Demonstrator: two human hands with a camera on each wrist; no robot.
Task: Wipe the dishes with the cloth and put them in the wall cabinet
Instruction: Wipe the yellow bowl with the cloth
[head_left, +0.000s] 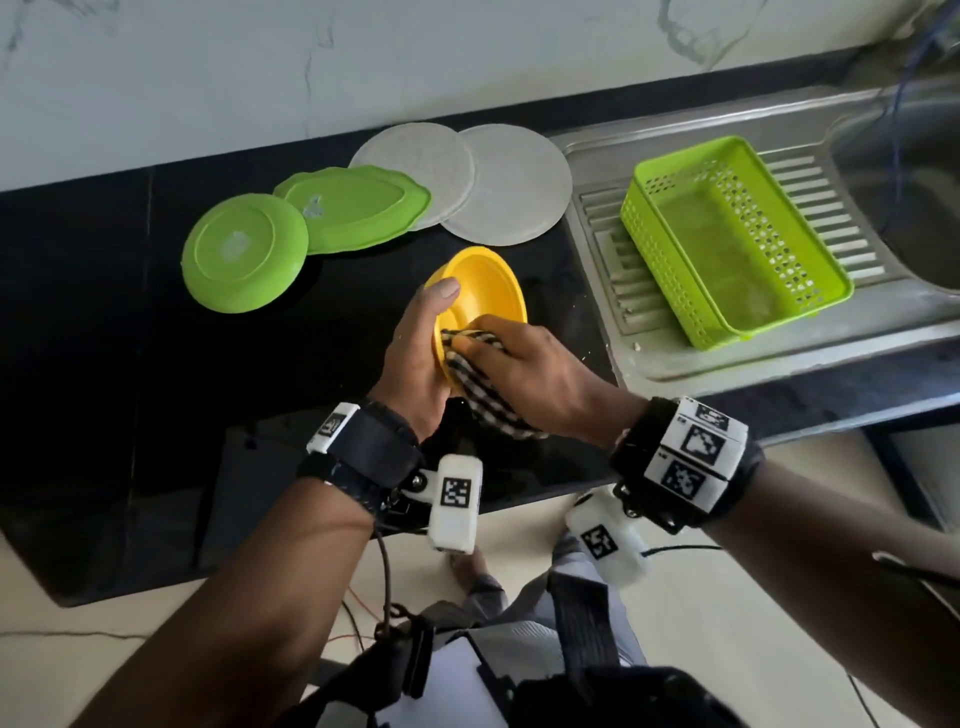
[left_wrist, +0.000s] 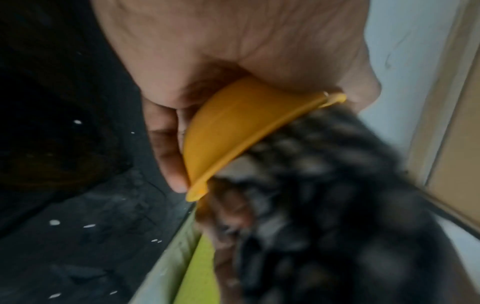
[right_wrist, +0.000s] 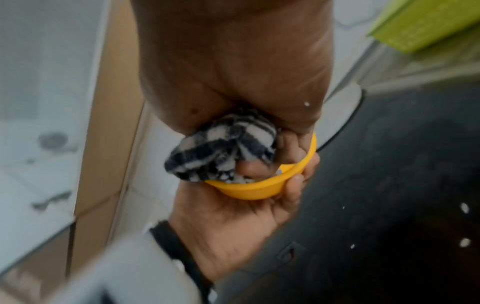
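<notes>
A yellow bowl (head_left: 483, 291) is held tilted on its side above the black counter. My left hand (head_left: 415, 343) grips it from behind, thumb over the rim; the left wrist view shows the fingers wrapped round the bowl (left_wrist: 233, 127). My right hand (head_left: 530, 364) holds a bunched black-and-white checked cloth (head_left: 483, 389) and presses it into the bowl's inside. In the right wrist view the cloth (right_wrist: 223, 144) bulges from the fist over the bowl (right_wrist: 262, 189). A round green bowl (head_left: 244, 252), a green leaf-shaped plate (head_left: 358, 208) and two grey plates (head_left: 514, 182) lie upside down further back.
A green perforated basket (head_left: 727, 239) stands empty on the steel drainboard (head_left: 602, 218) to the right, beside the sink (head_left: 914, 197). The black counter (head_left: 130, 338) stretches left. A marble wall rises behind. The wall cabinet is out of view.
</notes>
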